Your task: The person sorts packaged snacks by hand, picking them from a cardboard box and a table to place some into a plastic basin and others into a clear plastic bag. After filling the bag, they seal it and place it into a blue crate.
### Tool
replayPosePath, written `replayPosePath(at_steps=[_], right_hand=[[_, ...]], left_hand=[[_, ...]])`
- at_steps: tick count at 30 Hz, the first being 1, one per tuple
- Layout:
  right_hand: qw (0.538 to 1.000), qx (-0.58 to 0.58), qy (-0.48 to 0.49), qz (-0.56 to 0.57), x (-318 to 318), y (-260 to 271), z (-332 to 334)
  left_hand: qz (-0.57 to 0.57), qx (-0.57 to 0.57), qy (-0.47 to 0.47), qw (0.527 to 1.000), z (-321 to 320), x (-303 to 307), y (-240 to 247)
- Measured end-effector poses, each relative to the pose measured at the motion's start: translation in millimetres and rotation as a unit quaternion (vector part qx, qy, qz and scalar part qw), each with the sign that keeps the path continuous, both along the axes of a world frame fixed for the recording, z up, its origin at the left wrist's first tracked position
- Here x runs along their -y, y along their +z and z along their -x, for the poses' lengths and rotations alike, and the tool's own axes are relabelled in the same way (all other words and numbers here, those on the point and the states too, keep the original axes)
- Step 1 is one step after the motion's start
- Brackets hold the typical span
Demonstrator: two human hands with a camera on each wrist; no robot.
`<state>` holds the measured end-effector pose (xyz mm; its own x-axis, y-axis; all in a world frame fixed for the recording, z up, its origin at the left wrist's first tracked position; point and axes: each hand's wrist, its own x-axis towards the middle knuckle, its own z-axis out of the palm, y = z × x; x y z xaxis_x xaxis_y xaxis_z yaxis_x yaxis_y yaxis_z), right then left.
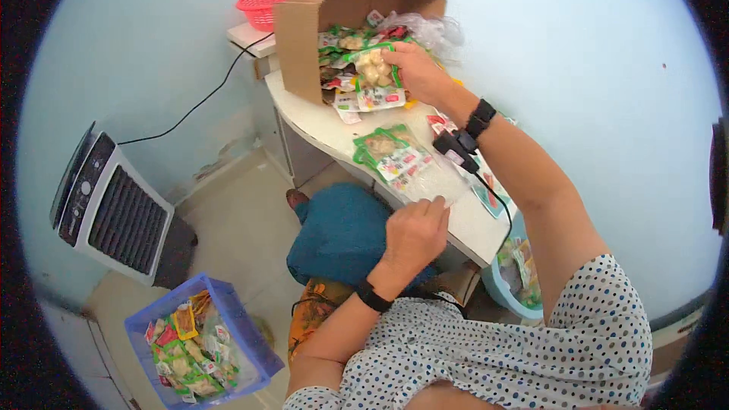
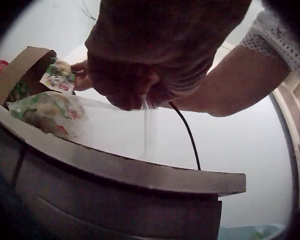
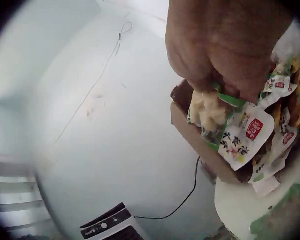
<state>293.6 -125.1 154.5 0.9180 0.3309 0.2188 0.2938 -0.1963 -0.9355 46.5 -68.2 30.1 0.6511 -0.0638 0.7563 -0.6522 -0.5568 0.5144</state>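
Observation:
At the mouth of the cardboard box (image 1: 300, 49), the right hand (image 1: 421, 74) pinches a green-edged packet (image 1: 373, 68) with pale pieces in it; the right wrist view shows this packet (image 3: 209, 111) below the fingers. The left hand (image 1: 416, 237) holds the edge of a clear plastic bag (image 1: 440, 178) at the table's front edge. In the left wrist view the bag's film (image 2: 110, 125) stretches from the left hand (image 2: 150, 60) toward green and white packets (image 2: 50, 112) inside or under it. Many packets fill the box.
A red basket (image 1: 266, 6) stands behind the box. On the floor are a blue crate (image 1: 262, 368) of packets and an air cooler (image 1: 125, 212). A light blue tub (image 1: 501, 288) with packets sits beside the white table (image 1: 471, 235). A black cable hangs from the right wrist.

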Motion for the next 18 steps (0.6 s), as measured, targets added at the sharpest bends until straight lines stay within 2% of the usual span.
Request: replayPosePath(at_steps=[1,4,6,10,11,13,15,17,18], right_hand=[[0.995,0.083,0.026,0.046,14,-1,1],[0.998,-0.031,0.052,-0.032,39,10,54],[0.996,-0.031,0.086,-0.004,59,21,87],[0.985,-0.059,0.144,0.067,99,30,138],[0.983,-0.069,0.148,0.088,104,37,161],[0.975,-0.109,0.143,0.131,118,33,194],[0.966,-0.066,0.180,0.173,130,23,211],[0.960,-0.036,0.192,0.201,139,16,223],[0.968,-0.052,0.159,0.189,144,14,227]], left_hand=[[0.008,0.001,-0.002,1.000,1,-1,3],[0.028,0.013,0.015,0.999,6,-3,8],[0.047,0.034,0.033,0.998,5,-3,8],[0.139,-0.044,0.009,0.989,6,-11,23],[0.198,-0.053,-0.040,0.978,5,-11,25],[0.258,-0.183,-0.160,0.935,10,-10,32],[0.297,-0.347,-0.262,0.850,18,-10,49],[0.280,-0.356,-0.266,0.851,21,2,49],[0.272,-0.360,-0.269,0.851,22,6,49]])
